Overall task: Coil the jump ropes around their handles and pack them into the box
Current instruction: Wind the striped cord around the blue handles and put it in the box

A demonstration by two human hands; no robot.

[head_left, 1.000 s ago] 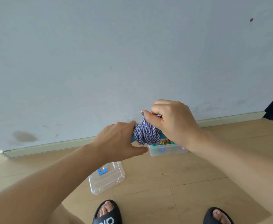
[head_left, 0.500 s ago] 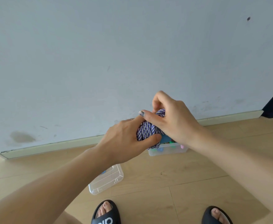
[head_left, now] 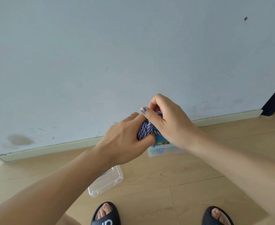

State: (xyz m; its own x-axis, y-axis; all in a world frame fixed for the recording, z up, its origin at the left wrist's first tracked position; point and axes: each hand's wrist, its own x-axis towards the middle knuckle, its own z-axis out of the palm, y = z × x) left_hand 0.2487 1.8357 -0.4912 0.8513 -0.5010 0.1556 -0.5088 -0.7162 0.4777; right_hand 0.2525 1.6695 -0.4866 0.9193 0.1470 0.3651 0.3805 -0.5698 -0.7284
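Jump rope (head_left: pixel 145 131), purple-and-white cord wound into a tight bundle over a blue handle (head_left: pixel 159 138), was held above the floor between both hands. The left hand (head_left: pixel 123 140) gripped the bundle from the left, fingers curled round the coils. The right hand (head_left: pixel 167 120) pinched the cord at the top of the bundle, thumb across the coils. Judged from this, coiling was nearly complete; packing of this rope remained.

Directly beneath the hands, the clear box (head_left: pixel 164 152) stood on the floor near the baseboard (head_left: pixel 52 148), already holding coloured items, probably other ropes. Its lid (head_left: pixel 106 181) lay apart, nearer the person's black slides (head_left: pixel 106 215).

The floor (head_left: pixel 190 184) was light wood plank; the wall (head_left: pixel 117 54) was pale blue and scuffed.
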